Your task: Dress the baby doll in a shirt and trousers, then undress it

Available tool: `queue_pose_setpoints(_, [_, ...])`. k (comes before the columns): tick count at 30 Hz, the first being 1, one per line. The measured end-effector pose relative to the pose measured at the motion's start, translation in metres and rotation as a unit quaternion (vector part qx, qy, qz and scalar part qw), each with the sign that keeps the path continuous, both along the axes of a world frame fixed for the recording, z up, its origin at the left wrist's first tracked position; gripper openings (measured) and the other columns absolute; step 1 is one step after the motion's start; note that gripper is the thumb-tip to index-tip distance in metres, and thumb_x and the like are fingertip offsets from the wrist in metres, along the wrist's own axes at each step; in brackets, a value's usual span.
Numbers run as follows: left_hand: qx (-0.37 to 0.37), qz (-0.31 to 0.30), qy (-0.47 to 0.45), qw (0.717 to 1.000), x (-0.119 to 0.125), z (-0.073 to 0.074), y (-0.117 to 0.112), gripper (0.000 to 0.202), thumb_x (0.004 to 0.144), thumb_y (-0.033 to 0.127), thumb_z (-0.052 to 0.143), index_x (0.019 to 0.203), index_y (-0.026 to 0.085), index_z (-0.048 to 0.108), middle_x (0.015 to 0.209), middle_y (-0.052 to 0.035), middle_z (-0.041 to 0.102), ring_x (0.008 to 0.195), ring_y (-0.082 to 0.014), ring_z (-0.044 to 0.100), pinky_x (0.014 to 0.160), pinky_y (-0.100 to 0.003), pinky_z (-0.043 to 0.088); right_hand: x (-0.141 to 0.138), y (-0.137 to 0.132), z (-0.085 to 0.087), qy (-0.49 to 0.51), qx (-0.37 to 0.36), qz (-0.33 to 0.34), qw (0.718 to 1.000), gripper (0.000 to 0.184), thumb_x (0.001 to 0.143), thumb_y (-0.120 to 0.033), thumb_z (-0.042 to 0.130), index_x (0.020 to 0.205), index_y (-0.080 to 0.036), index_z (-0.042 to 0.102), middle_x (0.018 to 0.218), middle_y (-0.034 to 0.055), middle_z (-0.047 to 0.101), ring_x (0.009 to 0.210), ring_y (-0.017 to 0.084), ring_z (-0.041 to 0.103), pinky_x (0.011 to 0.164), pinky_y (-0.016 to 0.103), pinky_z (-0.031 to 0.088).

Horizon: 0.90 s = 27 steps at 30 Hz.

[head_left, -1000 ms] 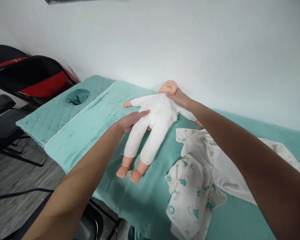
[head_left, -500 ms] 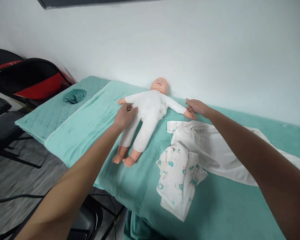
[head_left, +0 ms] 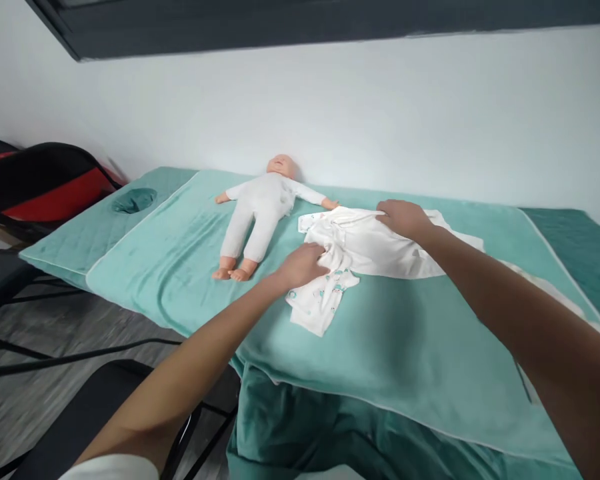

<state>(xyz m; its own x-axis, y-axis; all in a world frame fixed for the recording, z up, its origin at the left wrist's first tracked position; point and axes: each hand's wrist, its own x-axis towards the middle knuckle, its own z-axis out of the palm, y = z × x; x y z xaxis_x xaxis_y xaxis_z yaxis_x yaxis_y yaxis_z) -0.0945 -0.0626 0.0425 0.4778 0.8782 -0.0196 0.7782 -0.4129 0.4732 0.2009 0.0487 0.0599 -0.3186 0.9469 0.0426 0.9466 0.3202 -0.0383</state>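
A white baby garment (head_left: 375,250) with small teal and red prints lies partly crumpled on the teal-covered bed. My left hand (head_left: 304,265) is closed on its near left part, above a printed sleeve (head_left: 316,303). At the garment's far edge, my right hand (head_left: 405,219) pinches the fabric. To the left, a baby doll (head_left: 257,207) in a white suit lies on its back, head toward the wall and arms spread. Neither hand touches the doll; its hand on the right side is close to the garment.
The teal bed (head_left: 145,280) runs along a white wall (head_left: 330,113) and has a face hole (head_left: 135,200) at its left end. Black and red folding chairs (head_left: 55,193) stand at the left. More white fabric (head_left: 545,287) lies beyond my right forearm.
Both hands have left the doll's sides and moved right, taking hold of the white garment. The camera view has shifted right and tilted up. The doll remains lying on the bed.
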Motion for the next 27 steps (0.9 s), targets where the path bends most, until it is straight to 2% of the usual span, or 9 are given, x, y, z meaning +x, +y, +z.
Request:
queue_pose_setpoints(3, [0.164, -0.021, -0.006, 0.986, 0.028, 0.022, -0.012, 0.017, 0.084, 0.027, 0.063, 0.099, 0.02, 0.065, 0.142, -0.0138, 0.053, 0.134, -0.0319, 0.047, 0.109, -0.048, 0.042, -0.009, -0.044, 0.033, 0.047, 0.088, 0.077, 0.992, 0.03, 0.099, -0.037, 0.041, 0.109, -0.025, 0.066, 0.114, 0.0078, 0.069, 0.095, 0.026, 0.063, 0.071, 0.034, 0.04])
queue_pose_setpoints(5, [0.234, -0.037, -0.018, 0.971, 0.046, 0.035, -0.016, 0.015, 0.087, 0.025, 0.061, 0.101, 0.021, 0.063, 0.157, -0.0112, 0.038, 0.146, -0.0307, 0.033, 0.114, -0.049, 0.037, -0.015, -0.076, 0.057, 0.074, 0.115, 0.14, 0.981, 0.027, 0.099, -0.033, 0.041, 0.105, -0.025, 0.067, 0.107, 0.0053, 0.069, 0.092, 0.023, 0.063, 0.069, 0.032, 0.038])
queue_pose_setpoints(6, [0.256, -0.05, -0.023, 0.965, 0.054, 0.04, -0.017, 0.014, 0.088, 0.024, 0.059, 0.101, 0.022, 0.062, 0.157, -0.0106, 0.037, 0.147, -0.0293, 0.032, 0.116, -0.048, 0.035, -0.016, -0.092, 0.068, 0.084, 0.122, 0.165, 0.975, 0.026, 0.098, -0.032, 0.042, 0.103, -0.025, 0.067, 0.104, 0.0043, 0.069, 0.09, 0.021, 0.063, 0.068, 0.031, 0.037])
queue_pose_setpoints(9, [0.278, -0.065, -0.019, 0.958, 0.073, 0.052, -0.017, 0.013, 0.091, 0.021, 0.052, 0.103, 0.022, 0.058, 0.134, -0.0116, 0.059, 0.131, -0.0262, 0.051, 0.111, -0.044, 0.039, -0.012, -0.134, 0.093, 0.089, 0.115, 0.202, 0.969, 0.024, 0.098, -0.032, 0.045, 0.095, -0.024, 0.067, 0.096, 0.0034, 0.068, 0.083, 0.019, 0.062, 0.064, 0.03, 0.035])
queue_pose_setpoints(12, [0.287, -0.009, 0.015, 0.958, 0.086, 0.064, -0.018, 0.015, 0.089, 0.017, 0.051, 0.104, 0.021, 0.055, 0.106, -0.0102, 0.067, 0.107, -0.0277, 0.062, 0.1, -0.043, 0.045, 0.005, -0.159, 0.104, 0.103, 0.075, 0.161, 0.979, 0.021, 0.095, -0.036, 0.049, 0.091, -0.024, 0.066, 0.091, 0.003, 0.07, 0.079, 0.02, 0.062, 0.064, 0.03, 0.036])
queue_pose_setpoints(16, [0.298, 0.064, 0.072, 0.95, 0.096, 0.084, -0.027, 0.027, 0.089, 0.013, 0.047, 0.114, 0.021, 0.054, 0.111, -0.0124, 0.066, 0.101, -0.0303, 0.065, 0.086, -0.042, 0.048, 0.034, -0.17, 0.101, 0.117, 0.025, 0.054, 0.991, 0.017, 0.089, -0.039, 0.058, 0.097, -0.026, 0.065, 0.092, 0.0028, 0.072, 0.078, 0.023, 0.062, 0.062, 0.031, 0.038])
queue_pose_setpoints(21, [0.29, 0.142, 0.105, 0.941, 0.102, 0.105, -0.04, 0.028, 0.087, 0.015, 0.05, 0.114, 0.022, 0.055, 0.111, -0.0117, 0.065, 0.094, -0.0299, 0.068, 0.073, -0.037, 0.048, 0.046, -0.17, 0.078, 0.187, 0.035, -0.028, 0.981, 0.023, 0.085, -0.032, 0.057, 0.107, -0.025, 0.062, 0.1, 0.0078, 0.07, 0.084, 0.027, 0.064, 0.066, 0.035, 0.046])
queue_pose_setpoints(25, [0.297, 0.161, 0.03, 0.941, 0.11, 0.112, -0.049, 0.029, 0.088, 0.015, 0.049, 0.115, 0.024, 0.054, 0.116, -0.0097, 0.062, 0.096, -0.0289, 0.067, 0.076, -0.038, 0.049, 0.023, -0.168, 0.056, 0.321, 0.009, -0.033, 0.946, 0.035, 0.081, -0.034, 0.061, 0.114, -0.023, 0.058, 0.119, 0.0133, 0.062, 0.114, 0.034, 0.058, 0.094, 0.048, 0.051])
queue_pose_setpoints(27, [0.293, 0.158, -0.032, 0.942, 0.116, 0.114, -0.054, 0.03, 0.089, 0.013, 0.046, 0.117, 0.024, 0.052, 0.121, -0.0097, 0.06, 0.103, -0.0286, 0.065, 0.081, -0.039, 0.051, 0.004, -0.17, 0.05, 0.423, -0.043, -0.039, 0.904, 0.049, 0.078, -0.036, 0.064, 0.123, -0.022, 0.053, 0.129, 0.0145, 0.057, 0.124, 0.034, 0.053, 0.103, 0.051, 0.047])
